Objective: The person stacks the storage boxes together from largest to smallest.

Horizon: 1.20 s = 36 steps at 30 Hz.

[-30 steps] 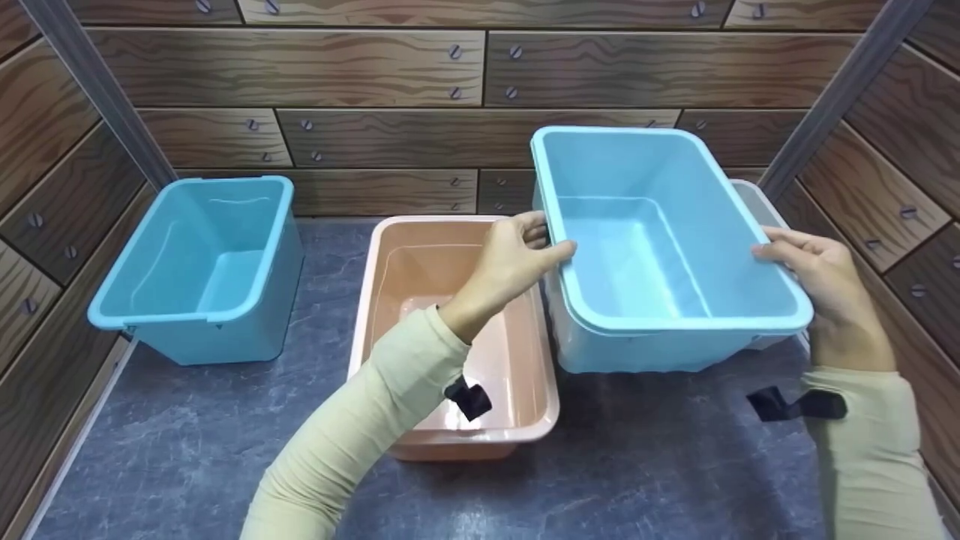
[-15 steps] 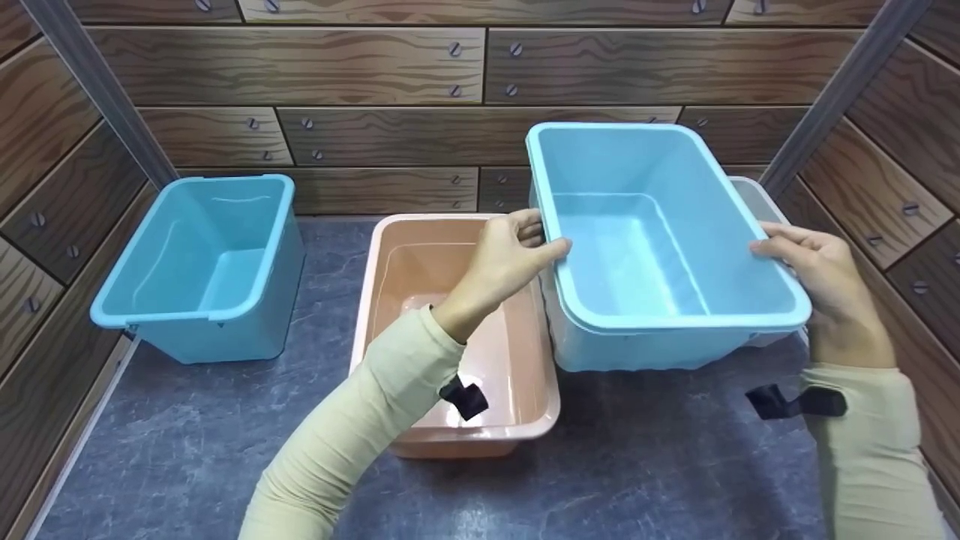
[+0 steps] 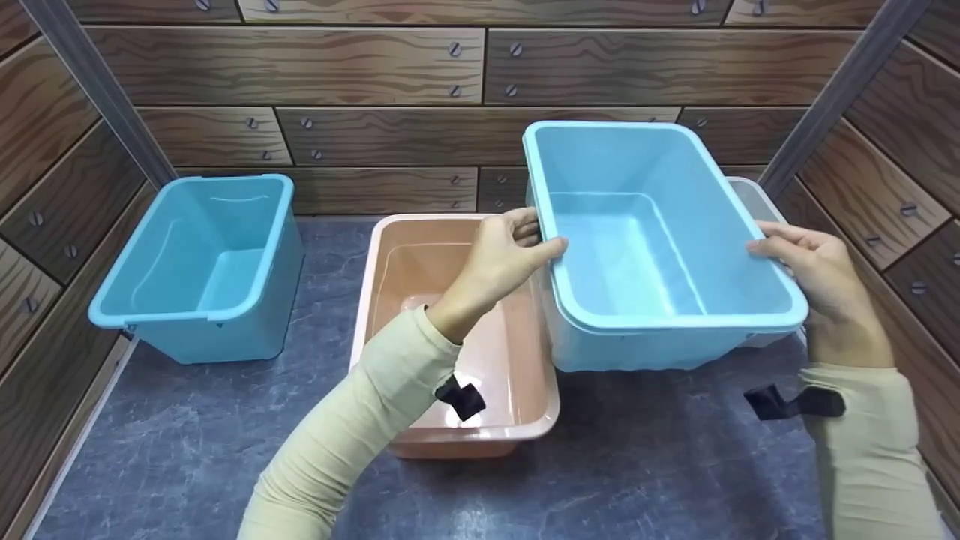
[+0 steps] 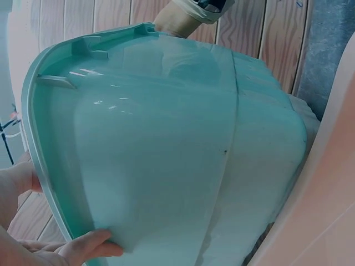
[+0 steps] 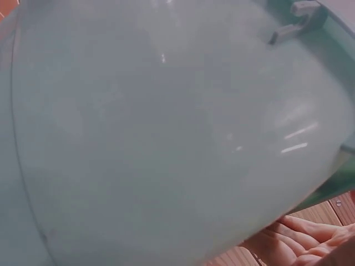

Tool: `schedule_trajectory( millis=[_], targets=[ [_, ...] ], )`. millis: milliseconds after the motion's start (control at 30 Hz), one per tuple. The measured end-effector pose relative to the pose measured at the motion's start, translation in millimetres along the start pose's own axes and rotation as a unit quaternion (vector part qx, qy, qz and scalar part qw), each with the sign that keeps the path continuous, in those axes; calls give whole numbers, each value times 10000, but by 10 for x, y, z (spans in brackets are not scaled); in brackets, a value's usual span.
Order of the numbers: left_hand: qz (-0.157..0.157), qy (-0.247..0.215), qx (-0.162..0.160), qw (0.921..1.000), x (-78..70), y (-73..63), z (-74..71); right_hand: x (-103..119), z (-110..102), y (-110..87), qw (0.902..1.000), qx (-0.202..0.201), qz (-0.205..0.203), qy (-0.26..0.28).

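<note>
A light blue plastic bin (image 3: 622,225) is held between the two hands at the right in the head view, its inside bare and facing up toward me. My left hand (image 3: 501,259) grips its left rim, thumb over the edge and fingers curled underneath. On the opposite rim, my right hand (image 3: 814,274) holds on with the thumb on top. The left wrist view shows the bin's outer wall (image 4: 155,144) with the left fingers (image 4: 89,246) against it. Much of the right wrist view is filled by the bin's wall (image 5: 166,138).
An orange-pink bin (image 3: 450,433) stands in the middle, partly under the left forearm. A second blue bin (image 3: 225,337) stands at the left. Behind the held bin, a whitish bin (image 3: 754,201) shows partly. Wood-patterned walls (image 3: 337,67) surround the dark floor (image 3: 187,450).
The light blue bin has shifted slightly to the left with both hands still on its rims. The other bins have not moved.
</note>
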<state>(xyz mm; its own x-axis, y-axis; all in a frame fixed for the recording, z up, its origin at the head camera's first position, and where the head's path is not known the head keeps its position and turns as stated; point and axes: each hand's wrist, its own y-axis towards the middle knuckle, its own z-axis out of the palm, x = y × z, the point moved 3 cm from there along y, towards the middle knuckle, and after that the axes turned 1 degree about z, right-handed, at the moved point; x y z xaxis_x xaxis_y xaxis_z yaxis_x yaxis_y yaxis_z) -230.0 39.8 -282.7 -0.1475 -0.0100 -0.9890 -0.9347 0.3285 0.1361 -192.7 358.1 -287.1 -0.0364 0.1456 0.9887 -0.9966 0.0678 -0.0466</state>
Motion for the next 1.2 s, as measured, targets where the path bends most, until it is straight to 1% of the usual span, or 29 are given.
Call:
schedule_trajectory(
  millis=[233,333,567,1200],
  targets=[
    [-20,23,-43,10000,-21,-25,-26,2,25,-5,10000,13,52,7],
    [-42,72,-48,10000,-30,-40,-47,5,50,-9,10000,39,36,79],
    [-2,28,-39,10000,-48,-68,-88,11,97,-17,9999,72,-54,133],
    [80,10,-93,9999,-64,-125,-191,29,198,-66,9999,104,-98,-78]
  ],
)
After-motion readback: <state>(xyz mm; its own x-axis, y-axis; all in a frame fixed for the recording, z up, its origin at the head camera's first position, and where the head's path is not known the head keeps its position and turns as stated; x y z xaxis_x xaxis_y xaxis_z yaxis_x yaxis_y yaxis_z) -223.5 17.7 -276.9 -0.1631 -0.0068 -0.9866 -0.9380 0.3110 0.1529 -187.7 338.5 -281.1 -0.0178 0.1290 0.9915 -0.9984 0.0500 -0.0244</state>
